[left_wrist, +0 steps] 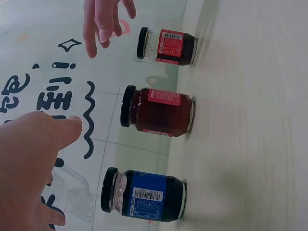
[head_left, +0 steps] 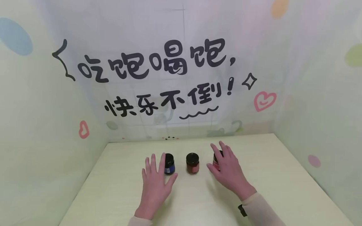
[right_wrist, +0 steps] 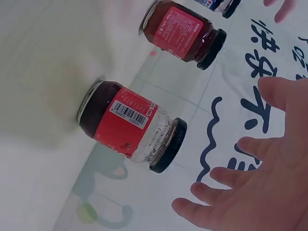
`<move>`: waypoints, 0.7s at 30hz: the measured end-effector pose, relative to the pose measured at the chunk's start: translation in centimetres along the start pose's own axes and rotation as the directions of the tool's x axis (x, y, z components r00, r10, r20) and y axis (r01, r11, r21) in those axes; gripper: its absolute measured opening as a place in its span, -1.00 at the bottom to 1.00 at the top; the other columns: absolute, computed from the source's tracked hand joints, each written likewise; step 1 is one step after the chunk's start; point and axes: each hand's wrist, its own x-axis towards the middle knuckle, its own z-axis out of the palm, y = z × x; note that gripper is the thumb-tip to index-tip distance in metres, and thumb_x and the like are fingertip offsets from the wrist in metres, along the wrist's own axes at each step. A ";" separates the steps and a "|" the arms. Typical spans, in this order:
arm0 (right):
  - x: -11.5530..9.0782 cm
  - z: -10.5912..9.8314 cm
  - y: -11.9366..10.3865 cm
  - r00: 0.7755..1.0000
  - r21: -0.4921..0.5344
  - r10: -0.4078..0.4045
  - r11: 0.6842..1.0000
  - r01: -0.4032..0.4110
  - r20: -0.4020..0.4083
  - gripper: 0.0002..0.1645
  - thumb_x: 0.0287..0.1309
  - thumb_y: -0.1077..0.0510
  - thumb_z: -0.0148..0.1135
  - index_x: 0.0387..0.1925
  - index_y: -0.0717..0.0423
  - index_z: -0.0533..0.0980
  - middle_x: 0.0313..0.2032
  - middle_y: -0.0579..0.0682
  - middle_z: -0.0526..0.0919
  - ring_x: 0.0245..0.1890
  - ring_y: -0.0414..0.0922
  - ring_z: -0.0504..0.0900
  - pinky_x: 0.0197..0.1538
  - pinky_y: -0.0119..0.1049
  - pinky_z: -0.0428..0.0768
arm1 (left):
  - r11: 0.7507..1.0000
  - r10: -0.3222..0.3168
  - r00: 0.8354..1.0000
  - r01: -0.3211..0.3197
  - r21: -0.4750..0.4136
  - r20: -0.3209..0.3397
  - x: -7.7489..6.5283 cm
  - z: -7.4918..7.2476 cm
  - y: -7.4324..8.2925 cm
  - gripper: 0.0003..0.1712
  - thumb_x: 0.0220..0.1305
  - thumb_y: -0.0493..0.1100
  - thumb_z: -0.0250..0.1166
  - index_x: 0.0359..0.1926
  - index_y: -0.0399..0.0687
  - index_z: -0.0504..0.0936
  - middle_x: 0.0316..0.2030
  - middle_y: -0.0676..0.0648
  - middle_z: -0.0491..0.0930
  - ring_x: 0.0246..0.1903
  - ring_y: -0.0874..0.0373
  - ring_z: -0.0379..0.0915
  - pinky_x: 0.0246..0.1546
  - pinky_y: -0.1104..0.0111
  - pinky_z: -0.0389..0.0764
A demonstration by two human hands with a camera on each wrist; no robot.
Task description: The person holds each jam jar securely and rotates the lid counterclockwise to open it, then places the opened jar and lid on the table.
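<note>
Three glass jars with black lids stand upright in a row on the table. At the left is a jar with a blue label (head_left: 170, 169) (left_wrist: 148, 195). The middle jar (head_left: 192, 163) (left_wrist: 161, 113) has dark red-brown contents and a red label. On the right stands a partly filled jar with a red label (right_wrist: 126, 122), largely covered by the right hand in the head view. My left hand (head_left: 155, 186) is spread beside the blue-labelled jar, holding nothing. Fingers extended, my right hand (head_left: 229, 171) hovers by the right jar's lid; the right wrist view shows a gap between them.
The pale wooden table (head_left: 113, 188) is bounded by a printed curtain (head_left: 141, 28) at the back and both sides. A small black object (head_left: 242, 210) shows beside the right sleeve (head_left: 261, 208).
</note>
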 end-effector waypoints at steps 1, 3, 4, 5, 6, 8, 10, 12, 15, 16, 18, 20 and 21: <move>0.1 0.1 0.0 1.000 0.006 -0.004 1.000 0.004 0.009 -0.12 0.26 -0.18 0.29 0.51 -0.03 0.22 0.46 0.28 0.16 0.36 0.31 0.23 0.14 0.32 0.45 | 1.000 -0.002 1.000 0.002 -0.001 -0.003 0.0 -0.1 -0.2 0.03 0.32 0.35 0.23 0.61 0.12 -0.03 0.53 -0.38 -0.10 0.49 -0.39 -0.29 0.30 -0.38 0.02; 0.3 0.2 -0.1 1.000 0.018 -0.009 1.000 0.009 0.027 -0.12 0.28 -0.19 0.27 0.52 -0.04 0.20 0.47 0.27 0.14 0.38 0.29 0.20 0.14 0.31 0.46 | 1.000 -0.008 1.000 0.008 -0.005 -0.006 -0.1 -0.3 -0.7 0.03 0.33 0.35 0.22 0.61 0.11 -0.03 0.53 -0.38 -0.10 0.49 -0.39 -0.29 0.30 -0.38 0.01; 0.4 0.2 -0.1 0.999 0.020 -0.011 1.000 0.010 0.035 -0.12 0.29 -0.19 0.26 0.52 -0.04 0.19 0.47 0.27 0.13 0.38 0.29 0.19 0.13 0.30 0.48 | 1.000 -0.008 1.000 0.007 -0.010 -0.008 -0.1 -0.4 -0.9 0.03 0.33 0.34 0.22 0.61 0.10 -0.02 0.52 -0.38 -0.09 0.49 -0.40 -0.28 0.30 -0.38 0.02; 0.5 0.3 -0.1 0.999 0.023 -0.013 1.000 0.012 0.039 -0.12 0.30 -0.19 0.26 0.52 -0.05 0.18 0.47 0.26 0.13 0.39 0.27 0.19 0.12 0.29 0.50 | 1.000 -0.006 1.000 0.006 -0.014 -0.007 0.0 -0.4 -1.0 0.02 0.34 0.34 0.21 0.61 0.09 -0.02 0.52 -0.39 -0.09 0.49 -0.40 -0.27 0.30 -0.38 0.02; 0.6 0.3 -0.1 0.999 0.025 -0.015 1.000 0.014 0.043 -0.12 0.30 -0.18 0.26 0.53 -0.05 0.18 0.47 0.26 0.13 0.39 0.26 0.19 0.11 0.26 0.52 | 1.000 -0.004 1.000 0.004 -0.014 -0.008 0.0 -0.5 -1.2 0.02 0.35 0.35 0.20 0.61 0.09 -0.02 0.52 -0.39 -0.09 0.49 -0.40 -0.26 0.30 -0.38 0.02; 0.8 0.4 0.0 0.999 0.025 -0.025 0.999 0.024 0.045 -0.12 0.30 -0.18 0.27 0.53 -0.04 0.18 0.47 0.25 0.14 0.40 0.23 0.18 0.09 0.23 0.55 | 1.000 -0.002 1.000 0.002 -0.016 -0.007 0.0 -0.5 -1.4 0.01 0.35 0.34 0.20 0.61 0.07 -0.01 0.52 -0.39 -0.08 0.48 -0.40 -0.25 0.31 -0.37 0.03; 1.0 0.4 0.0 0.998 0.031 -0.041 0.999 0.039 0.051 -0.12 0.31 -0.17 0.27 0.52 -0.01 0.18 0.46 0.25 0.15 0.41 0.21 0.17 0.04 0.17 0.59 | 1.000 0.000 1.000 0.000 -0.021 -0.005 0.1 -0.4 -1.6 0.01 0.35 0.33 0.21 0.60 0.06 0.00 0.52 -0.39 -0.07 0.48 -0.39 -0.24 0.32 -0.35 0.04; 1.3 0.4 -0.2 0.996 0.042 -0.057 0.998 0.054 0.064 -0.12 0.31 -0.15 0.26 0.52 0.02 0.18 0.46 0.25 0.16 0.41 0.19 0.16 -0.02 0.11 0.63 | 1.000 0.001 1.000 -0.002 -0.018 -0.005 0.1 -0.1 -1.8 0.01 0.34 0.32 0.22 0.60 0.06 0.00 0.51 -0.39 -0.04 0.48 -0.39 -0.22 0.32 -0.33 0.04; 1.8 0.3 -0.6 0.993 0.053 -0.080 0.996 0.075 0.092 -0.13 0.33 -0.14 0.23 0.53 0.05 0.16 0.45 0.25 0.18 0.42 0.20 0.16 -0.04 0.11 0.64 | 1.000 0.002 1.000 -0.002 -0.018 -0.003 0.0 0.2 -2.1 0.02 0.34 0.31 0.24 0.60 0.04 0.01 0.51 -0.39 -0.03 0.48 -0.38 -0.21 0.33 -0.31 0.07; 2.0 0.3 -0.7 0.991 0.056 -0.087 0.995 0.082 0.102 -0.13 0.34 -0.14 0.22 0.53 0.05 0.16 0.45 0.25 0.19 0.41 0.21 0.16 -0.04 0.12 0.64 | 1.000 -0.002 1.000 0.002 -0.020 -0.001 0.0 0.4 -2.2 0.02 0.33 0.31 0.24 0.60 0.02 0.00 0.51 -0.39 -0.03 0.48 -0.37 -0.21 0.34 -0.30 0.07; 2.4 0.3 -1.0 0.988 0.057 -0.104 0.994 0.098 0.117 -0.14 0.35 -0.15 0.21 0.53 0.04 0.16 0.45 0.24 0.20 0.41 0.23 0.18 0.04 0.18 0.59 | 1.000 -0.008 1.000 0.008 -0.028 0.001 0.0 0.5 -2.4 0.04 0.34 0.30 0.25 0.59 -0.05 0.00 0.51 -0.39 -0.02 0.49 -0.37 -0.20 0.35 -0.27 0.07; 2.8 0.4 -1.2 0.985 0.060 -0.119 0.992 0.112 0.127 -0.16 0.36 -0.15 0.19 0.53 0.03 0.17 0.45 0.23 0.20 0.41 0.22 0.19 0.08 0.20 0.57 | 0.999 -0.016 1.000 0.016 -0.040 0.004 0.0 0.6 -2.6 0.06 0.34 0.30 0.25 0.59 -0.13 -0.01 0.51 -0.39 -0.02 0.49 -0.36 -0.20 0.37 -0.24 0.06; 3.0 0.5 -1.2 0.984 0.061 -0.124 0.991 0.117 0.130 -0.16 0.36 -0.15 0.19 0.53 0.03 0.17 0.45 0.23 0.21 0.41 0.22 0.19 0.07 0.21 0.57 | 0.999 -0.018 1.000 0.019 -0.048 0.007 0.0 0.6 -2.7 0.07 0.34 0.30 0.25 0.58 -0.17 -0.02 0.50 -0.39 -0.01 0.49 -0.35 -0.20 0.38 -0.22 0.05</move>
